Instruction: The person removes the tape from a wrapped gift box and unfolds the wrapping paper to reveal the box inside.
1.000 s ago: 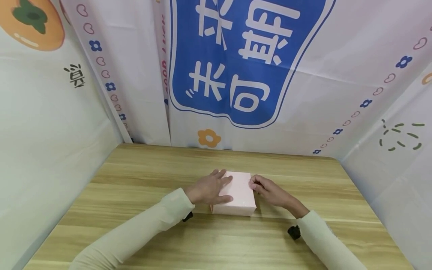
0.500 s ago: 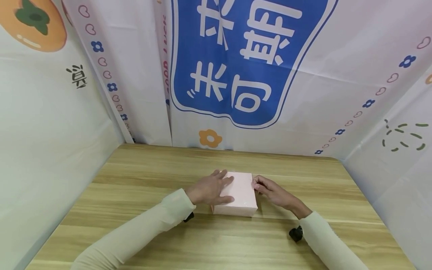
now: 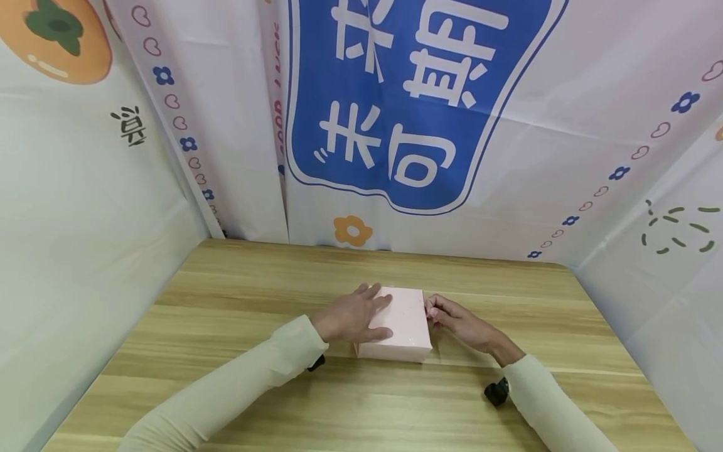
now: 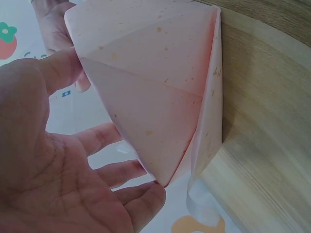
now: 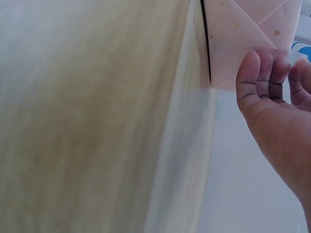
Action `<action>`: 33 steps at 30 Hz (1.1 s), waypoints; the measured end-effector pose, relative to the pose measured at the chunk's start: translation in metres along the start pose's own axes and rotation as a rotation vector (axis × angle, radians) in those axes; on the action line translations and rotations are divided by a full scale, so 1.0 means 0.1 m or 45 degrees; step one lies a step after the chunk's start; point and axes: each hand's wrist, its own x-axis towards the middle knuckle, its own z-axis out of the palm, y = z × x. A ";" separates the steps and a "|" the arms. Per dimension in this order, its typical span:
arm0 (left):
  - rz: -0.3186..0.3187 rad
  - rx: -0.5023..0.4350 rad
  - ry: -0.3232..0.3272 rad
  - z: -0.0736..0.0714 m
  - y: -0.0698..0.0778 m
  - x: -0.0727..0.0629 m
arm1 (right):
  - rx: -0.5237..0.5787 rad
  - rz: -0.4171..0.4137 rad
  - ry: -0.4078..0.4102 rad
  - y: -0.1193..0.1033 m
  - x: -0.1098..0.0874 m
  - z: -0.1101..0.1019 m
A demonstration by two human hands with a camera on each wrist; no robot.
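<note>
A small box (image 3: 403,317) wrapped in pink paper with gold flecks lies on the wooden table. My left hand (image 3: 353,316) rests on its top with spread, straight fingers; in the left wrist view the hand (image 4: 73,165) reaches along the box's edge. Beside it, a folded paper flap (image 4: 209,107) stands slightly off the box's near end, and a clear strip that looks like tape (image 4: 201,208) hangs from it. At the opposite end, my right hand (image 3: 463,323) has curled fingers and pinches at the pink wrapping paper (image 5: 233,43), which is folded to a point. The exact pinch point is mostly hidden.
The wooden table (image 3: 282,270) ends at a printed white curtain (image 3: 248,157) behind it. White fabric walls (image 3: 85,207) enclose the left and right sides. Black wrist cameras (image 3: 497,392) are worn under the sleeves.
My right hand has drawn back slightly from the box's top right edge toward its side. The left hand stays in place on the box. The whole view has shifted a little.
</note>
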 end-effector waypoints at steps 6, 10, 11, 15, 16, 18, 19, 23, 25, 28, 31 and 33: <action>0.005 -0.003 -0.003 0.01 0.00 0.00 | 0.034 0.031 -0.006 0.01 -0.02 -0.01; 0.005 -0.013 -0.001 0.00 0.00 0.00 | 0.047 0.040 -0.001 0.03 -0.02 -0.02; 0.005 -0.015 -0.001 0.00 0.00 0.00 | 0.052 0.044 -0.001 0.03 -0.02 -0.02; 0.009 -0.022 0.005 -0.01 0.00 -0.01 | 0.073 0.069 0.001 0.01 -0.03 -0.02; 0.010 -0.021 0.006 -0.01 0.01 -0.01 | 0.076 0.071 -0.001 0.01 -0.03 -0.02; 0.013 -0.016 0.008 -0.01 0.00 -0.01 | 0.078 0.075 0.000 0.01 -0.03 -0.03; 0.013 -0.016 0.009 -0.01 0.00 -0.01 | 0.078 0.075 0.000 0.01 -0.03 -0.03; 0.011 -0.017 0.007 -0.01 0.01 -0.01 | 0.074 0.077 0.003 0.02 -0.04 -0.04; 0.009 -0.019 0.005 -0.01 0.01 -0.01 | 0.076 0.073 -0.003 0.03 -0.05 -0.05; 0.011 -0.027 0.008 -0.01 0.01 -0.01 | 0.059 0.070 -0.004 0.03 -0.08 -0.08; 0.020 -0.038 0.012 -0.01 0.00 -0.02 | 0.022 0.069 0.020 0.02 -0.12 -0.11; 0.032 -0.048 0.013 0.00 -0.01 -0.03 | -0.023 0.073 0.057 0.00 -0.15 -0.12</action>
